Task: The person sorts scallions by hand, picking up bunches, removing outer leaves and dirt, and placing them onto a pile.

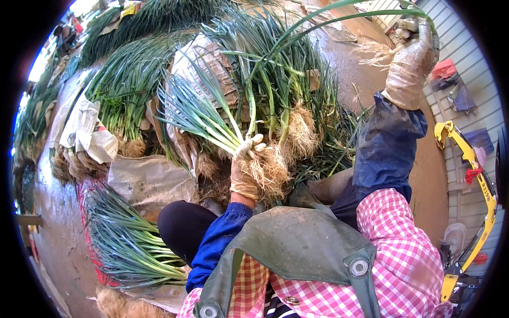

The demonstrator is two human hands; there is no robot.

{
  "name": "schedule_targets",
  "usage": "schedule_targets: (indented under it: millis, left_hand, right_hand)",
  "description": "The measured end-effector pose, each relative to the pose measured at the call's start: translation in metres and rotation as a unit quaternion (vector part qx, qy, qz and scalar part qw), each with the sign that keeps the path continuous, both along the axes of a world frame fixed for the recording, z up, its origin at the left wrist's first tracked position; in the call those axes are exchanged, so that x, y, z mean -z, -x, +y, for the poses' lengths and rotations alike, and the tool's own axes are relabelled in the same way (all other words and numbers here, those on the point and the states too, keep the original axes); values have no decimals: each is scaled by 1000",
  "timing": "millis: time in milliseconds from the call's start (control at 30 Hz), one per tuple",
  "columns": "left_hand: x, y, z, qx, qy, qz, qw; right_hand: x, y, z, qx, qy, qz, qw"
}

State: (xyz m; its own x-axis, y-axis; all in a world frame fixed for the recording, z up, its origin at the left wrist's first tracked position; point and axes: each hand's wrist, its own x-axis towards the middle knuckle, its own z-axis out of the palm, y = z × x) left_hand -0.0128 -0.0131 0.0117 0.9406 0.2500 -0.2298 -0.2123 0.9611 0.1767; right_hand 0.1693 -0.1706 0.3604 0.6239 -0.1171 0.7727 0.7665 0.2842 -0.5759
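Note:
My left hand [244, 179], in a dirty pale glove, is closed around a bunch of green onions [209, 130] just in front of my lap. Their leaves fan out up and to the left, and tan roots [270, 172] hang beside the glove. My right hand [411, 66], also gloved, is raised at the upper right and closed on a green onion. Its long leaves [339, 19] arc over to the left, while its pale roots [377, 53] stick out beside the fingers. A large stack of rooted green onions [265, 69] stands beyond my left hand.
Cleaner-looking green onions [132, 241] lie on a red-edged sheet at my left. Cloth sacks [154, 177] and more onion piles [130, 77] spread beyond. Loose leaves [328, 143] litter the ground before me. A yellow excavator arm [480, 183] stands by the corrugated wall [461, 40] at right.

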Motion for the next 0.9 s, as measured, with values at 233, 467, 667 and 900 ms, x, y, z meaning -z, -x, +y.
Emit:
schedule_targets:
  millis: [233, 467, 667, 900]
  left_hand:
    - [-28, 15, 3, -1, 50, -20, 999]
    - [-35, 19, 10, 11, 66, -93, 993]
    - [-40, 17, 2, 40, 75, -30, 996]
    - [5, 16, 11, -33, 16, 32, 999]
  right_hand:
    - [178, 36, 80, -211, 350, 352, 842]
    - [294, 78, 110, -493, 141, 587, 626]
    - [281, 62, 104, -327, 343, 473, 742]
    - [234, 105, 69, -446, 411, 379, 699]
